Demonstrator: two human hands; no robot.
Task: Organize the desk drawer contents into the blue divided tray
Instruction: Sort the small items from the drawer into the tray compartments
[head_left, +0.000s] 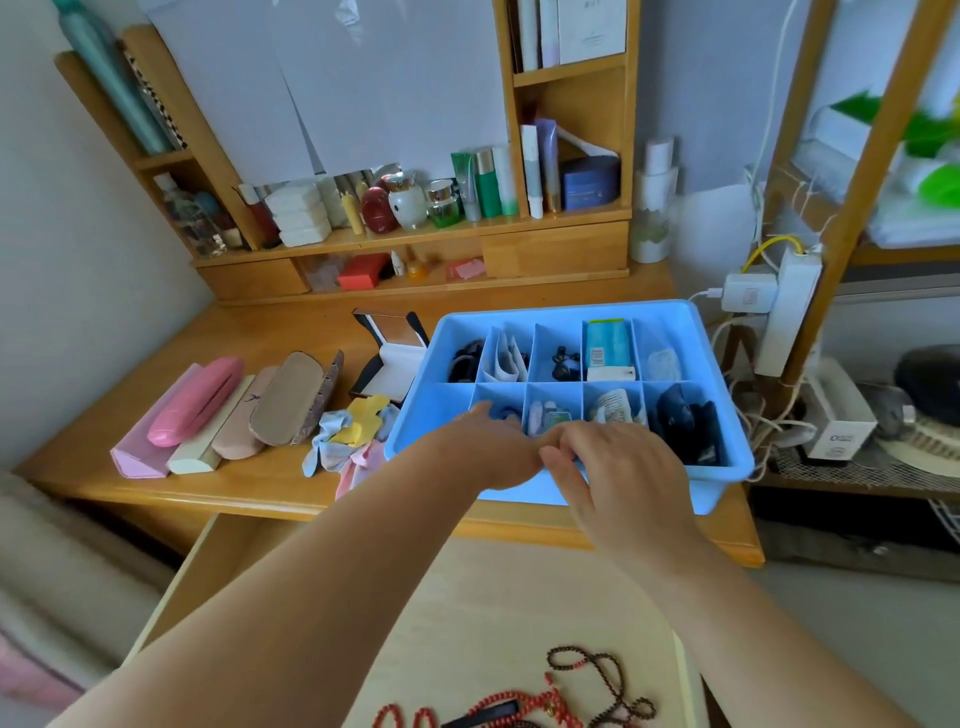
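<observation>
Red and brown beads lie in the open drawer nearest the camera. Above it, the left hand and right hand meet over the tray's front compartments, fingers curled down; whether they hold anything I cannot tell. Beyond, the tray sits on the desk, right of some cloths and cases.

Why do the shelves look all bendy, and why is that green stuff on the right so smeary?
Head view: the wide-angle lens bows the straight shelves and posts near the edges. The green thing at the right edge is smeared, probably by head motion. The middle is sharper: the blue tray and both hands, left and right, read clearly. Lighting is soft daylight, with no harsh glare.
</observation>
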